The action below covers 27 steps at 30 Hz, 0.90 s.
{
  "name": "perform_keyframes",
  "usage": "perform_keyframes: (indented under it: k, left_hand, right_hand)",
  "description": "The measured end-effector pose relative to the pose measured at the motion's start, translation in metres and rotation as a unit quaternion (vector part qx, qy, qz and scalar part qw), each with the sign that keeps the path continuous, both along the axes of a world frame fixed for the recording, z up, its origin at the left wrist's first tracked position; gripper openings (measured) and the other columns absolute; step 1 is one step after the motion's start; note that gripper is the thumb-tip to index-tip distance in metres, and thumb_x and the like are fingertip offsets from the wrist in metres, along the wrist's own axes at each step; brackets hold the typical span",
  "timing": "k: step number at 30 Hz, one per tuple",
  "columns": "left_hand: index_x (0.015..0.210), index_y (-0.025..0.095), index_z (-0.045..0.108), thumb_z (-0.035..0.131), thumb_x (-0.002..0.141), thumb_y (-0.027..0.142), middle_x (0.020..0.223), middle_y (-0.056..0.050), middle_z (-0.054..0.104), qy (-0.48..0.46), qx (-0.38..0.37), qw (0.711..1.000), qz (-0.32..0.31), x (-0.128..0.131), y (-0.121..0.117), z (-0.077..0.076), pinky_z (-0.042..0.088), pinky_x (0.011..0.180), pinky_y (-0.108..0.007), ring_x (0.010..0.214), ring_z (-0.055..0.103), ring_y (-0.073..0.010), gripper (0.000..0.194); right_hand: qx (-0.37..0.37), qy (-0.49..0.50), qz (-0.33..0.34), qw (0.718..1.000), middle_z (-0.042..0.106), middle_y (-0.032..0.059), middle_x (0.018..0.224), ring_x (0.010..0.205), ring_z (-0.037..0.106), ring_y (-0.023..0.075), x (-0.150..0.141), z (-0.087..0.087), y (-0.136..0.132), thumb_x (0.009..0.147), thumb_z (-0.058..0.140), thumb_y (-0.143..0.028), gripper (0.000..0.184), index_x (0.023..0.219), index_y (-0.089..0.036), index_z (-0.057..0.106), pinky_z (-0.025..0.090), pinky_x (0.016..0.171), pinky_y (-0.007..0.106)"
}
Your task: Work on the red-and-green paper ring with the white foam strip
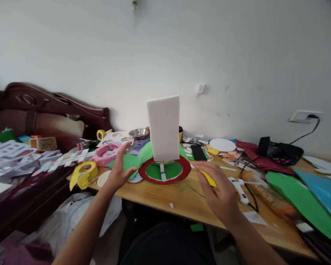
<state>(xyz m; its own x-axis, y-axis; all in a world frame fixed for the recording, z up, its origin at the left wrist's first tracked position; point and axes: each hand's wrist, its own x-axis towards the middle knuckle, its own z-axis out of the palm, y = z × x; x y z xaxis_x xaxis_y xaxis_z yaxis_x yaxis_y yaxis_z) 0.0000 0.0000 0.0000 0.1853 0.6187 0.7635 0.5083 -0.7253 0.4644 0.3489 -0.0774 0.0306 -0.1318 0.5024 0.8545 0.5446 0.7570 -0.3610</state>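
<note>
Before me on the table stands a green craft piece (146,154) with a red ring-shaped front (186,169) and an oval opening. A white foam board (165,127) rises upright from its top. My left hand (121,167) is beside the piece on its left, thumb and fingers apart, holding nothing. On the other side, my right hand (217,187) is closed around a slim yellow cutter knife (209,179). Its pale tip points left toward the red ring; whether a blade is out is too small to tell.
A yellow tape roll (84,173) and pink ring (107,154) lie left, with a steel bowl (139,133) behind. To the right are a black phone (198,152), a white power strip (241,191) with a cord, and green sheets (298,202). Green scraps lie near the table's middle.
</note>
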Motion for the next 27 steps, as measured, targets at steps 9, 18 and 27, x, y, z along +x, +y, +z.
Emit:
perform_keyframes:
  k: [9,18,27]
  left_hand:
    - [0.162,0.019,0.018,0.08,0.068,0.071,0.166,-0.022,0.028,0.177,-0.134,0.962,-0.161,0.035,0.062,0.064,0.027,0.123,-0.062,0.151,0.03,-0.0431,0.124]
    - [0.159,0.02,0.029,0.073,0.084,0.055,0.164,-0.018,0.034,0.233,-0.135,0.952,-0.148,0.046,0.083,0.048,0.025,0.124,-0.062,0.151,0.032,-0.0391,0.095]
    - [0.16,0.033,0.029,0.059,0.097,0.048,0.17,-0.008,0.023,0.152,-0.14,0.973,-0.104,0.022,0.061,0.032,0.023,0.125,-0.059,0.156,0.021,-0.033,0.071]
  right_hand:
    - [-0.258,-0.072,0.12,0.956,0.055,0.0103,0.15,0.137,0.053,0.0344,-0.008,0.029,0.112,0.085,0.072,-0.06,0.071,0.145,-0.03,0.049,0.042,0.114,0.056]
    - [-0.262,-0.079,0.116,0.955,0.052,0.0074,0.153,0.142,0.048,0.0292,-0.004,0.003,0.129,0.089,0.069,-0.049,0.063,0.145,-0.031,0.048,0.036,0.12,0.051]
    - [-0.313,0.02,0.103,0.944,0.051,0.0097,0.155,0.144,0.046,0.0289,0.026,-0.046,0.132,0.096,0.057,-0.057,0.059,0.146,-0.028,0.048,0.035,0.121,0.053]
